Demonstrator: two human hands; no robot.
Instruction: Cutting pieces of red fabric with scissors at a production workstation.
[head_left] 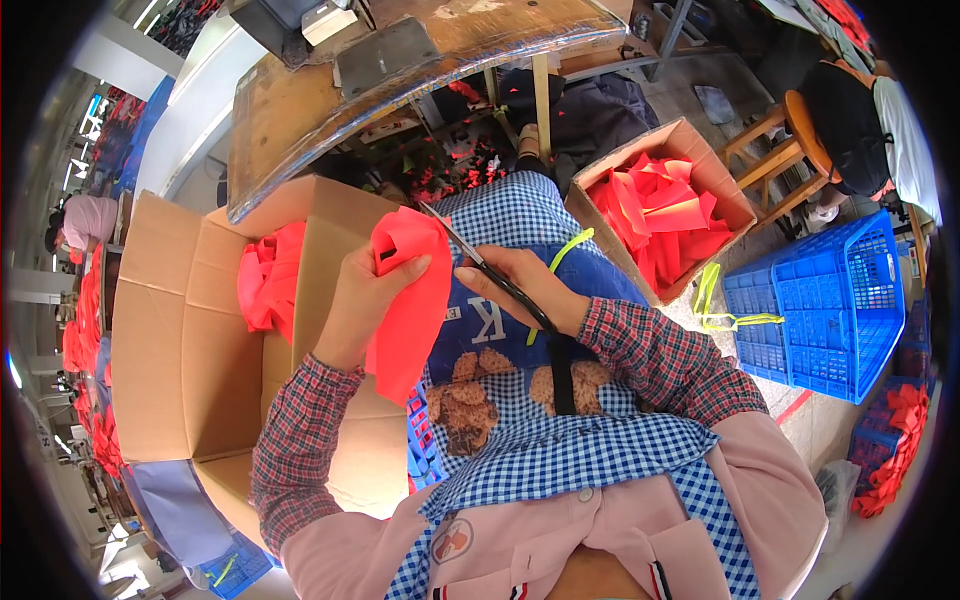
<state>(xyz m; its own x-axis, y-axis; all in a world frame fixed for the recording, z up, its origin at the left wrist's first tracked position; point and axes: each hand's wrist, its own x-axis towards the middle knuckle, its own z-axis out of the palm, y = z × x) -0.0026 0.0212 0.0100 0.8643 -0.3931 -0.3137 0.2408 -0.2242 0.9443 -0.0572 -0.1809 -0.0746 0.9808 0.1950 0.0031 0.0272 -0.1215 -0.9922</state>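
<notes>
red cloth [408, 335] is up in front of the person, above the lap, gripped in the l hand [385, 285]: thumb flat on the near face, fingers tucked behind, no slack to speak of. its long axis runs approx up-down in view, lower end hanging free just r of the l wrist. scissors [512, 289] are in the r hand [530, 285], fingers curled round the black handles. key relation: cloth lies just l of the r hand; blades slant up & l, diag. to the cloth's long axis, tip nr its upper edge. l hand is nearest, being on it. can't tell if blades touch cloth or only overlap it in view, nor if they're parted. carton [150, 330] w/ red pieces [272, 275] sits l, beyond the l forearm; 2nd carton [708, 160], also w/ red pieces, is up & r, well apart from the blades.
</notes>
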